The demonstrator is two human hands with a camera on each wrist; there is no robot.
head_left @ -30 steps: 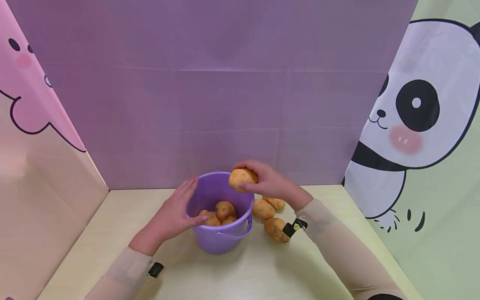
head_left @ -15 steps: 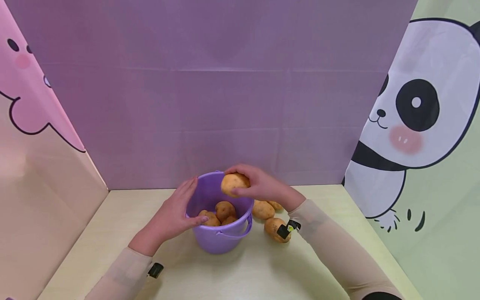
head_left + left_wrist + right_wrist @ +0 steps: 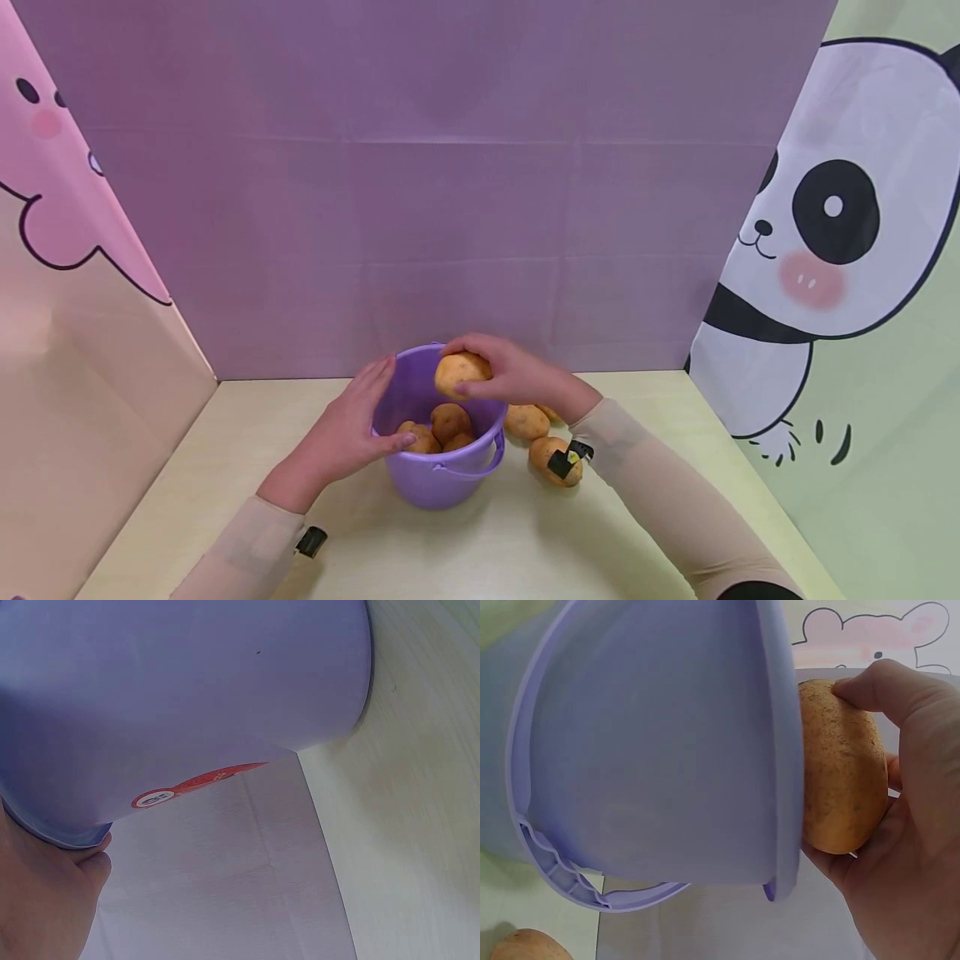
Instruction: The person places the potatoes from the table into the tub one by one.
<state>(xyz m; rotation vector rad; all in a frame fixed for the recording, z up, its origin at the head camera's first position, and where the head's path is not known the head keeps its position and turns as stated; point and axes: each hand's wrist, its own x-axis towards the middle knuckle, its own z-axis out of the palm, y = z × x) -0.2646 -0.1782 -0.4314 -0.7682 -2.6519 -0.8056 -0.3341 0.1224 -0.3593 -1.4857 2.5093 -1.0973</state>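
Note:
A light purple bucket point(image 3: 431, 487) stands on the table, its handle hanging down at the front right. My left hand point(image 3: 341, 433) holds the bucket's left side, fingers along the outside and thumb over the rim. Above the opening, my right hand point(image 3: 517, 373) grips a potato point(image 3: 457, 374) between thumb and fingers. The right wrist view shows this potato point(image 3: 844, 769) at the rim, partly hidden behind it. Inside lie several potatoes point(image 3: 450, 422). A red label point(image 3: 202, 780) on the bucket's side appears in the left wrist view.
To the right of the bucket, a few potatoes point(image 3: 527, 422) lie on the pale wooden table point(image 3: 480, 558). One brown potato point(image 3: 551, 458) is partly covered by the right wrist's camera. A purple backdrop point(image 3: 465, 208) rises behind, with printed side panels left and right.
My right hand has carried its potato left and slightly down, from the bucket's right rim to over the opening. The left hand and the bucket stay in place.

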